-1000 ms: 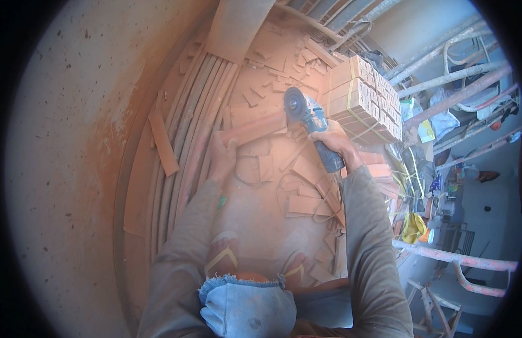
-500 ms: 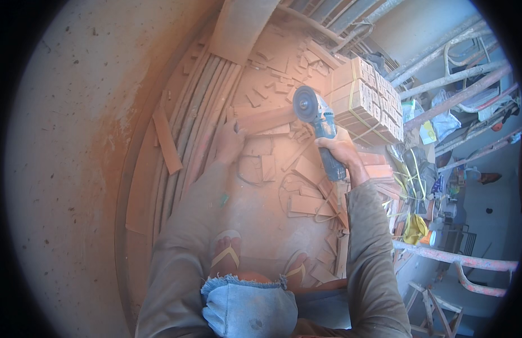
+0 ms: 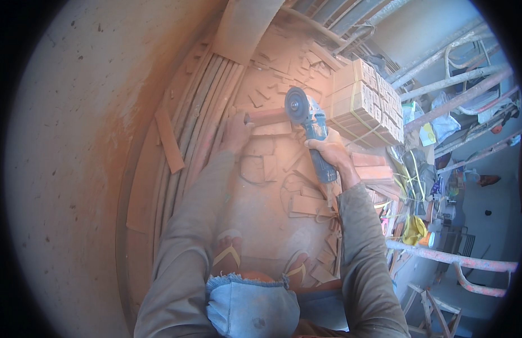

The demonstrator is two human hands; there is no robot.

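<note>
from afar i see the right hand wrapped round the grinder at two o'clock; the left hand, hazy, seems curled on the tile strip at twelve. a slack hold could make the disc kick.

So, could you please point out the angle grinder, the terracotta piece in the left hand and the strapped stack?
Angle grinder (image 3: 315,131): head view, on its blue housing.
Terracotta piece (image 3: 270,116): head view, middle of its long visible side.
Strapped stack (image 3: 370,105): head view, on its pale end face.
</note>
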